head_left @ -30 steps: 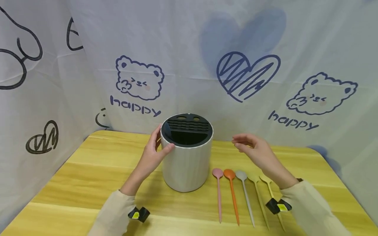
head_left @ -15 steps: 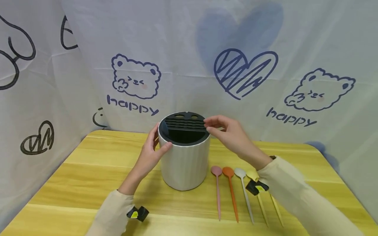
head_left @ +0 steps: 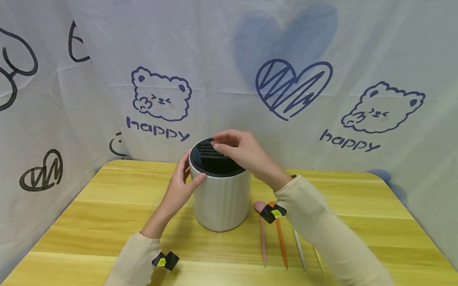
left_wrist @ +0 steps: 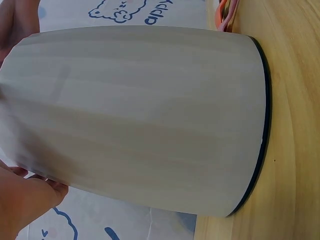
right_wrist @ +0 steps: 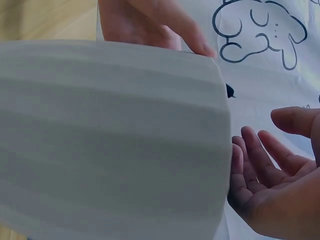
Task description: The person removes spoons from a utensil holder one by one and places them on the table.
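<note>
A white ribbed utensil holder (head_left: 221, 202) stands upright on the table, its black slotted lid (head_left: 214, 167) facing up. My left hand (head_left: 179, 184) grips its upper left side, thumb near the rim and fingers round the back. Above the far right of the lid is my right hand (head_left: 247, 149), covering the lid's round holes. In the right wrist view, the right hand (right_wrist: 280, 185) has thumb and fingers apart with nothing between them; whether its fingers touch the lid is unclear. The holder's wall (left_wrist: 140, 120) fills most of the left wrist view.
Right of the holder lie a pink spoon (head_left: 263, 242), an orange spoon (head_left: 281, 246), a grey one (head_left: 299, 250) and a yellow one (head_left: 318, 258), partly under the right forearm. A printed cloth (head_left: 222, 51) hangs behind the wooden table (head_left: 107, 222).
My right hand has moved left from above the spoons to over the lid of the utensil holder. The left hand keeps its grip, and the holder stays in place.
</note>
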A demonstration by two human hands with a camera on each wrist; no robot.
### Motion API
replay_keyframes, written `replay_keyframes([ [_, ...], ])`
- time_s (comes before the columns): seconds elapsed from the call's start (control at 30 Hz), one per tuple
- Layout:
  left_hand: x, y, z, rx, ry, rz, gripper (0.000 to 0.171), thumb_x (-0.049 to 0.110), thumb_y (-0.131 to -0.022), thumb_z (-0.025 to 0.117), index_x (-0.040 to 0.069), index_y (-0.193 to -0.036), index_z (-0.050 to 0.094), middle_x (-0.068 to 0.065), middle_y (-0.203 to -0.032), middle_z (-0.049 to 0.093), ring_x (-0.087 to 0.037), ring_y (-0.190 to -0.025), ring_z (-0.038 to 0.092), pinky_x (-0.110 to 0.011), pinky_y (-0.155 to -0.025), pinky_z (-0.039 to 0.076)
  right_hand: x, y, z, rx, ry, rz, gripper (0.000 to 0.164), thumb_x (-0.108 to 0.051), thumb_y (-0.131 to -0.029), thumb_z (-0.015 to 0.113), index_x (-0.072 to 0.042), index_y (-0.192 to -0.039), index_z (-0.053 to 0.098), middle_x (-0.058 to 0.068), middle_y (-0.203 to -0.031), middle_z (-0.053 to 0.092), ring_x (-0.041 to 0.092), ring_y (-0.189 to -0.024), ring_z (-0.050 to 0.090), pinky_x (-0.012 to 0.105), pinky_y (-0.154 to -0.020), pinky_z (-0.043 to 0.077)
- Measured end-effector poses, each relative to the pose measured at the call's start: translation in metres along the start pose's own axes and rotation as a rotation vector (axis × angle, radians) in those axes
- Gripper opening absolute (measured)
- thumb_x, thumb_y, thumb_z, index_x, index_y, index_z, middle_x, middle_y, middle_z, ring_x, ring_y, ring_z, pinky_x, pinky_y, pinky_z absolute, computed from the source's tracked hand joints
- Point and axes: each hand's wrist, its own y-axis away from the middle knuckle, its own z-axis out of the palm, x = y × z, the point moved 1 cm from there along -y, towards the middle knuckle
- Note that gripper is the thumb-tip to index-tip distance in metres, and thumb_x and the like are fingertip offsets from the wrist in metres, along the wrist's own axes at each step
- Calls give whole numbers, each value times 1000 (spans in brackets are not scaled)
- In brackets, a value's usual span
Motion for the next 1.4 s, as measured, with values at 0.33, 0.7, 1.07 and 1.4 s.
replay_keyframes([
  [0.33,-1,0,-2,-12,2,8,75,15,-94,58,4,-154,14,-13,-158,17,-29,-142,22,-44,-115,21,0,-11,24,-75,166,33,31,-20,-89,70,-5,-116,68,5,-106,68,18,-97,63,28,-86,53],
  [0.7,-2,-1,0,-14,10,19,77,16,-93,60,2,-153,15,-14,-157,18,-30,-142,23,-45,-115,20,0,-12,32,-79,258,-25,27,-12,-91,67,-1,-115,67,8,-103,69,17,-94,64,26,-83,53],
  [1.07,-3,-1,-1,-15,-2,-8,77,18,-93,59,4,-154,14,-14,-158,17,-30,-142,22,-44,-115,21,3,-14,32,14,294,-38,21,-7,-93,63,-1,-112,67,9,-95,69,19,-83,65,27,-76,56],
  [1.4,-3,-2,-1,-13,-3,-8,77,18,-93,59,4,-154,14,-14,-158,16,-30,-142,22,-45,-115,21,4,-17,31,4,299,-43,25,-4,-90,65,-1,-115,65,11,-95,66,19,-84,65,23,-69,56],
])
